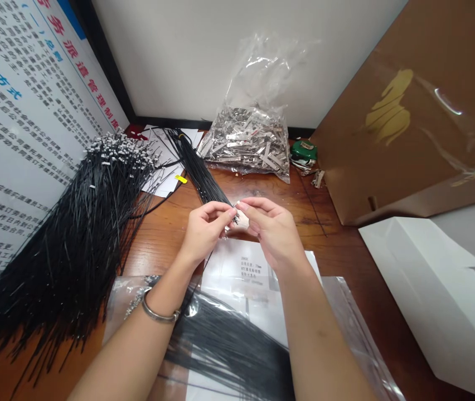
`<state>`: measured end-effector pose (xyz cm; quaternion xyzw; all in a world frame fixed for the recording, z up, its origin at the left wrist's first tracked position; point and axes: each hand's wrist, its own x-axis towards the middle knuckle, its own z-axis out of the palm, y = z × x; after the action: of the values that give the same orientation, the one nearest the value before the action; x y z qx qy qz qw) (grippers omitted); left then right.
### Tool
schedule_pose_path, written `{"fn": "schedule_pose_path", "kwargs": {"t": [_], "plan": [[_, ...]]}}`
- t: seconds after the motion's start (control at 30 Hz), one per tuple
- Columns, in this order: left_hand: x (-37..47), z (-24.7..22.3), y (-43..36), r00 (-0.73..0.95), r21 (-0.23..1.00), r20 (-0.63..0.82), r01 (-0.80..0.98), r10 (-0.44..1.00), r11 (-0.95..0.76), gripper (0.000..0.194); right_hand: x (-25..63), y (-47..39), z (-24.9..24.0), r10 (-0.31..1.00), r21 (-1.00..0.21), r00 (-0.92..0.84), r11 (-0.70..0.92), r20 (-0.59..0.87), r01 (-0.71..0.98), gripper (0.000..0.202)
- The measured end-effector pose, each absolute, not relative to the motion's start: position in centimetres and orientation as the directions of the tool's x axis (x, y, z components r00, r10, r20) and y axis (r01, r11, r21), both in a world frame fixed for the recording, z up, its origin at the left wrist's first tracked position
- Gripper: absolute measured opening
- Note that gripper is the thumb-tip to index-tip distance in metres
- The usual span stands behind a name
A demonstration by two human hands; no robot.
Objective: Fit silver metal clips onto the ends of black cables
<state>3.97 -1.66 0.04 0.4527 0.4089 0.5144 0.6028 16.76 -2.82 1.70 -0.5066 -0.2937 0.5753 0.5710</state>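
Thumb and fingers of my left hand [207,229] are pinched together at the centre, beside the near end of a tied bundle of black wires [204,177]. My right hand [271,228] is pinched too, its fingertips touching or nearly touching the left ones. A small pale tip shows between them, too small to name; a thin black wire hangs below my left hand. Beneath my hands lie a printed white sheet [254,266] and a clear plastic bag of black wires [229,328].
A large heap of black wires with white ends [66,239] fills the left. Behind stands a clear bag of metal clips [250,139], with a green tape measure [303,150] beside it. A brown box [421,111] and a white box [434,301] stand right.
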Motion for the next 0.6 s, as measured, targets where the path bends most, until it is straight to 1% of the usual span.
{"fn": "schedule_pose_path", "kwargs": {"t": [0.13,0.23,0.3,0.47,0.6], "plan": [[3.96,-0.03,-1.69,0.102,0.981,0.019,-0.195,0.995,0.001,0.024,16.68,-2.84,1.73,0.955,-0.928,0.174,-0.174,-0.241,-0.33,0.027],[3.9,0.02,-1.7,0.092,0.98,0.032,-0.196,0.995,-0.014,0.024,16.62,-2.87,1.8,0.951,-0.929,0.183,-0.18,-0.248,-0.323,0.027],[3.83,0.06,-1.66,0.103,0.977,0.012,-0.215,0.995,0.01,0.024,16.59,-2.89,1.84,0.951,-0.931,0.185,-0.181,-0.249,-0.318,0.027],[3.69,0.16,-1.53,0.178,0.955,-0.086,-0.266,0.98,0.132,0.025,16.58,-2.91,1.98,0.958,-0.935,0.171,-0.169,-0.231,-0.313,0.027],[3.66,0.42,-1.58,0.21,0.941,-0.126,-0.285,0.97,0.184,0.025,16.59,-2.91,2.1,0.963,-0.935,0.158,-0.161,-0.219,-0.317,0.026]]}}
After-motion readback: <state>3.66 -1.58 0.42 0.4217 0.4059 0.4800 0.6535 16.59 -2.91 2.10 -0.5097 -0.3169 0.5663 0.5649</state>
